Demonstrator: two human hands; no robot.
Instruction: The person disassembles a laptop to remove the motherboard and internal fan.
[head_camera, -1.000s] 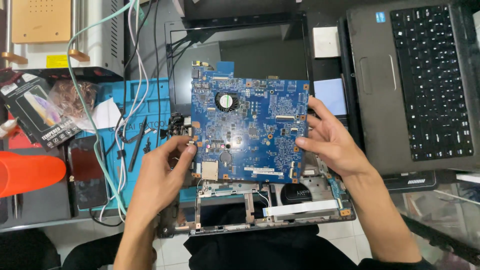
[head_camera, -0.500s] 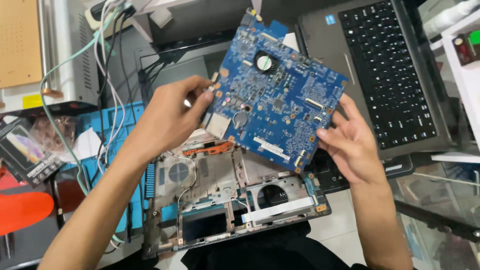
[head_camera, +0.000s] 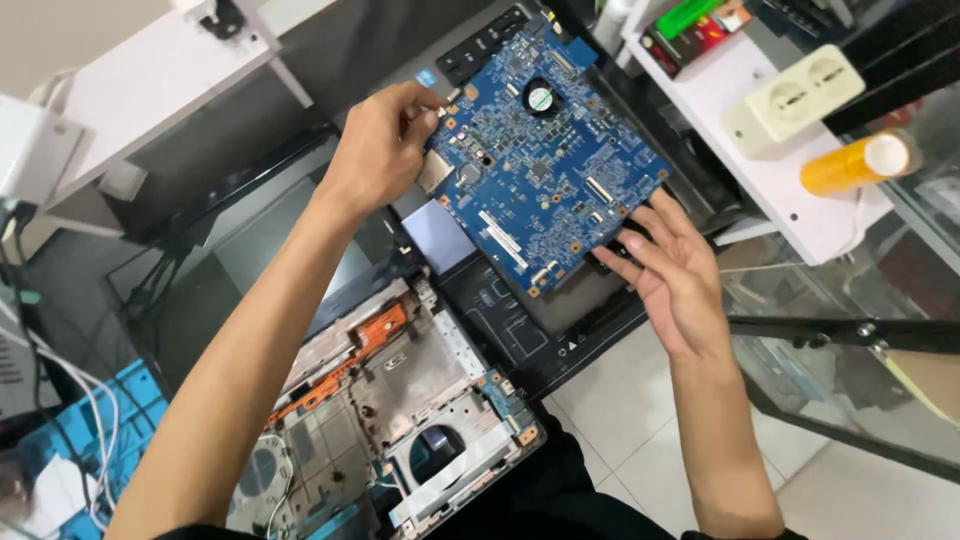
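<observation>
A blue laptop motherboard (head_camera: 545, 160) is held up in the air, tilted, above a closed dark laptop (head_camera: 520, 320). My left hand (head_camera: 375, 150) grips the board's left edge with thumb and fingers. My right hand (head_camera: 670, 270) supports its lower right edge with spread fingers. Below and to the left lies the opened laptop base shell (head_camera: 400, 400), with bare metal, an orange strip and a round fan opening showing.
A white shelf (head_camera: 780, 180) at the right carries a cream power socket (head_camera: 795, 95) and an orange cylinder (head_camera: 855, 165). A glass panel (head_camera: 850, 380) sits below it. White and pale cables (head_camera: 70, 400) run over a blue mat (head_camera: 120, 410) at the far left.
Both hands have carried the motherboard further up and to the right, away from the open base shell. The view has swung right, bringing the white shelf into sight.
</observation>
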